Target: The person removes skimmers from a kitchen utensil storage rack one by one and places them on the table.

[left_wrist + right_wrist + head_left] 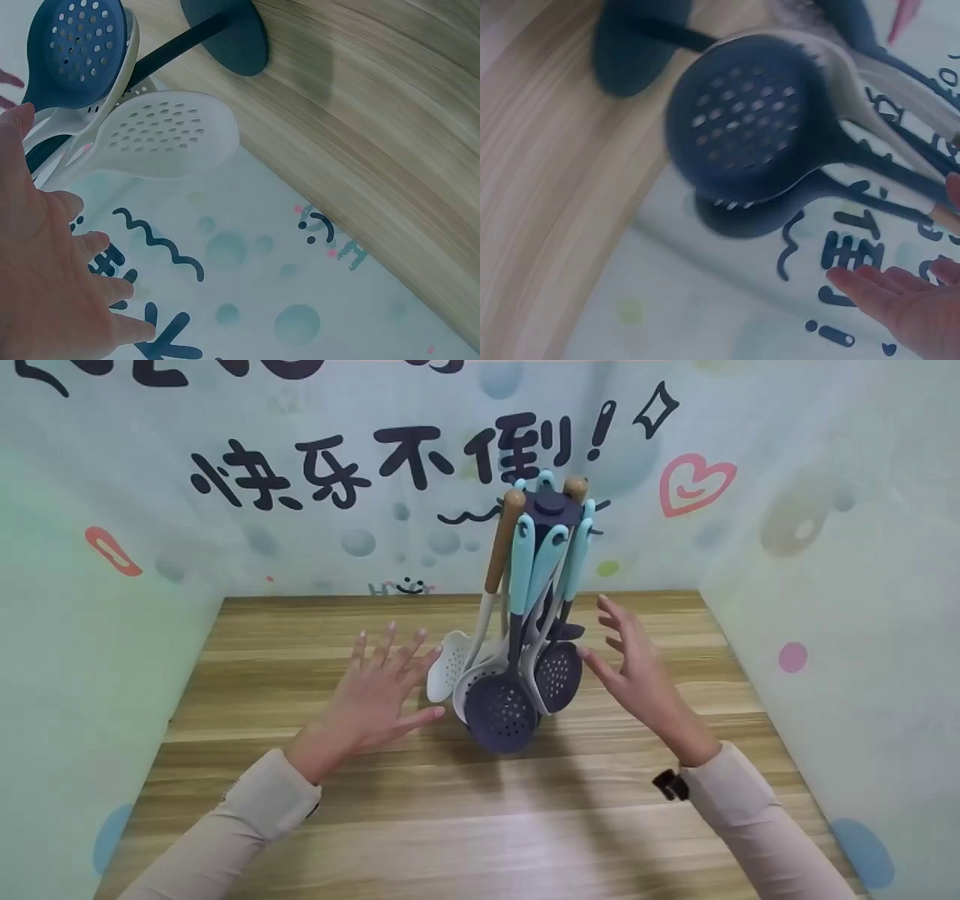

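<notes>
The left hand (367, 697) reaches forward, its fingers spread wide and thumb stretched inward; the right hand (637, 667) angles in from the other side, fingers parted and slightly bent. Both are open and grip nothing. Between them, on the wooden surface (337, 832), stands a utensil rack (553, 508), hung with blue- and brown-handled kitchen tools (501, 712). Behind, a pale backdrop (285, 555) reads "快乐不倒!" in dark characters; lettering above is cut off.
</notes>
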Action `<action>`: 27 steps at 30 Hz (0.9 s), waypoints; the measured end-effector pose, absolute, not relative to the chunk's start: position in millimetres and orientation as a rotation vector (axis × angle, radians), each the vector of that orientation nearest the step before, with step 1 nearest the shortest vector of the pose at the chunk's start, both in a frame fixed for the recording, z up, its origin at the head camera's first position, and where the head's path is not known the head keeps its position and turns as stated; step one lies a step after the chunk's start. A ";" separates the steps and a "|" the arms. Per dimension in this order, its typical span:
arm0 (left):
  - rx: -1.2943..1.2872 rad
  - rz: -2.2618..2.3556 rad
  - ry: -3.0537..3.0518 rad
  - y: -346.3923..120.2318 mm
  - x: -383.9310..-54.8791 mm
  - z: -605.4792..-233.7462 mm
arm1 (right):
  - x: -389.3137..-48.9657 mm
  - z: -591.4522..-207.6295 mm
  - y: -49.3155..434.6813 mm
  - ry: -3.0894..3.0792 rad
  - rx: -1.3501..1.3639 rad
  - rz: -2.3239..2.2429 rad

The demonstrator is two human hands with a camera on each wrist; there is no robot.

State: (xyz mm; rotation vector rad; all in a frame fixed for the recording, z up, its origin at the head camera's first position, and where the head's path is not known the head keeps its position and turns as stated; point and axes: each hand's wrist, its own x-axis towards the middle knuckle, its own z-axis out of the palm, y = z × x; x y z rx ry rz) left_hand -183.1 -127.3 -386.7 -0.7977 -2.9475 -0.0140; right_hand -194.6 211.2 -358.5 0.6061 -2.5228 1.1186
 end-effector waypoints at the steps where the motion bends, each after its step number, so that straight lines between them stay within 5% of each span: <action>1: -0.796 -0.014 -2.947 -127.1 -183.3 -386.9 | -194.8 -357.4 206.2 -2.486 0.594 1.192; 27: -0.797 -0.035 -2.932 -127.3 -190.7 -390.8 | -212.5 -363.1 170.3 -2.328 0.435 1.471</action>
